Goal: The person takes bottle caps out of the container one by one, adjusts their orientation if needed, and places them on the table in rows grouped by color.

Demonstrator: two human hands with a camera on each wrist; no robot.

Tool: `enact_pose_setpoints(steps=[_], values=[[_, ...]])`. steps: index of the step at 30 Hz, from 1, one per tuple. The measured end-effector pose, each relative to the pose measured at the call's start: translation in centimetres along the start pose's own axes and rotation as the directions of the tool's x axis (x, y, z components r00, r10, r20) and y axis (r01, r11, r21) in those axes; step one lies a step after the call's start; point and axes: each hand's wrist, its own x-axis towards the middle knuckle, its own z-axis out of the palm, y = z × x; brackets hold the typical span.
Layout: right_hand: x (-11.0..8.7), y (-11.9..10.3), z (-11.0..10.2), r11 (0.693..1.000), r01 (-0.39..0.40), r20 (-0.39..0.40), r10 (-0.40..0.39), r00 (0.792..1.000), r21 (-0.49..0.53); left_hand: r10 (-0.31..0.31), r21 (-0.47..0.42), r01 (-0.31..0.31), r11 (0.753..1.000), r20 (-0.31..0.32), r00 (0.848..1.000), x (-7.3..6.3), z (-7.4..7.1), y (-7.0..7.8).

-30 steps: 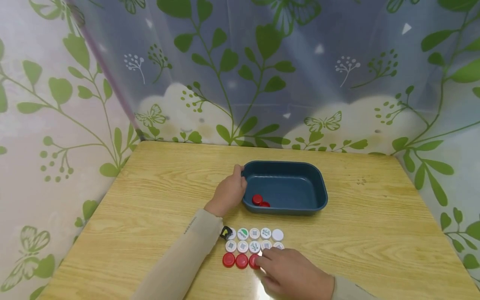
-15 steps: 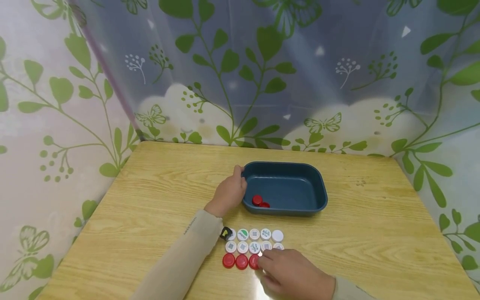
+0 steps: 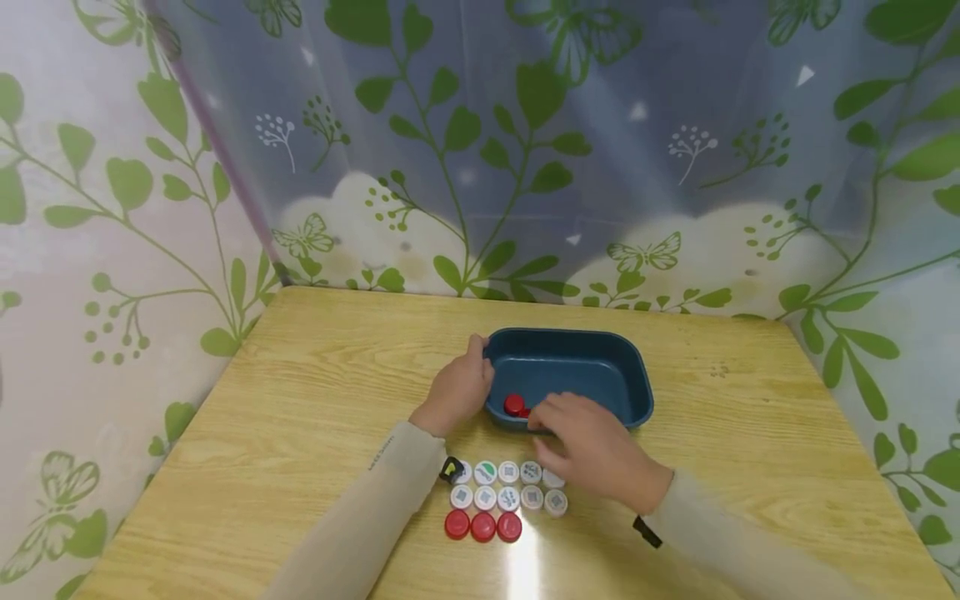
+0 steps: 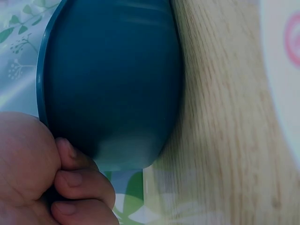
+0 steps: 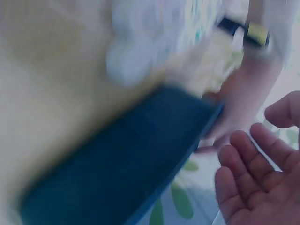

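Observation:
My left hand grips the left end of a dark blue plastic bin, its fingers curled at the rim in the left wrist view. Two red bottle caps lie in the bin's near left corner, one partly hidden. Above the near rim hovers my right hand; the right wrist view shows its fingers loosely bent, thumb apart, nothing between them. In front of the bin, three red bottle caps form the nearest row. Behind them sit two rows of white bottle caps, some with printed marks.
The wooden table meets a leaf-patterned cloth at its back and sides. A small black tag on the left sleeve overlaps the leftmost white cap in the head view. Another black tag shows at the right cuff.
My right hand has left the third red cap in the front row and moved up and away to the bin's near rim. The left hand stays on the bin.

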Motion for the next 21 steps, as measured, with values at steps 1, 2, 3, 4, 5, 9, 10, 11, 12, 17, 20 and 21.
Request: enact_pose_setpoints(steps=[1, 2, 3, 4, 5, 9, 10, 11, 12, 17, 20, 21], values=[[0.8, 0.5, -0.2, 1.000, -0.014, 0.000, 0.014, 1.000, -0.016, 0.004, 0.003, -0.004, 1.000, -0.004, 1.000, 0.0, -0.1, -0.1], [1.7, 0.9, -0.4, 0.999, -0.026, 0.017, 0.026, 1.000, -0.032, 0.008, 0.006, -0.008, 1.000, -0.008, 1.000, 0.0, -0.1, -0.1], [2.5, 1.3, -0.5, 0.998, -0.038, 0.044, 0.040, 0.998, -0.040, 0.011, 0.009, -0.011, 1.000, -0.011, 1.000, 0.0, -0.2, -0.1], [3.2, 1.7, -0.6, 0.998, -0.049, 0.080, 0.053, 0.995, -0.047, 0.011, 0.010, -0.011, 1.000, -0.013, 1.000, 0.0, -0.2, -0.1], [4.0, 2.0, -0.5, 0.997, -0.062, 0.124, 0.068, 0.990, -0.046, 0.009, 0.006, -0.009, 1.000, -0.016, 1.000, 0.0, -0.3, -0.2], [6.4, 3.4, 0.2, 0.986, -0.164, 0.318, 0.161, 0.934, -0.017, -0.001, 0.011, 0.002, 1.000, -0.026, 1.000, 0.1, -0.1, -0.2], [6.8, 3.8, 0.5, 0.979, -0.201, 0.361, 0.192, 0.913, -0.013, -0.009, 0.012, 0.009, 1.000, -0.025, 1.000, 0.1, 0.0, -0.2], [7.1, 4.2, 0.8, 0.970, -0.242, 0.400, 0.226, 0.888, -0.011, -0.015, 0.015, 0.015, 1.000, -0.025, 1.000, 0.1, 0.1, -0.1], [7.2, 4.5, 1.1, 0.961, -0.278, 0.427, 0.255, 0.867, -0.009, -0.020, 0.020, 0.020, 1.000, -0.025, 0.999, 0.1, 0.2, 0.0], [7.2, 5.7, 2.4, 0.920, -0.391, 0.462, 0.352, 0.814, -0.011, -0.036, 0.051, 0.038, 0.998, -0.046, 0.998, 0.0, 0.5, 0.4], [7.0, 6.2, 2.8, 0.918, -0.397, 0.443, 0.359, 0.822, -0.007, -0.038, 0.071, 0.042, 0.997, -0.061, 0.997, 0.0, 0.7, 0.5], [6.9, 6.3, 2.9, 0.920, -0.391, 0.440, 0.352, 0.826, -0.003, -0.040, 0.072, 0.045, 0.996, -0.060, 0.997, 0.1, 0.7, 0.5]])
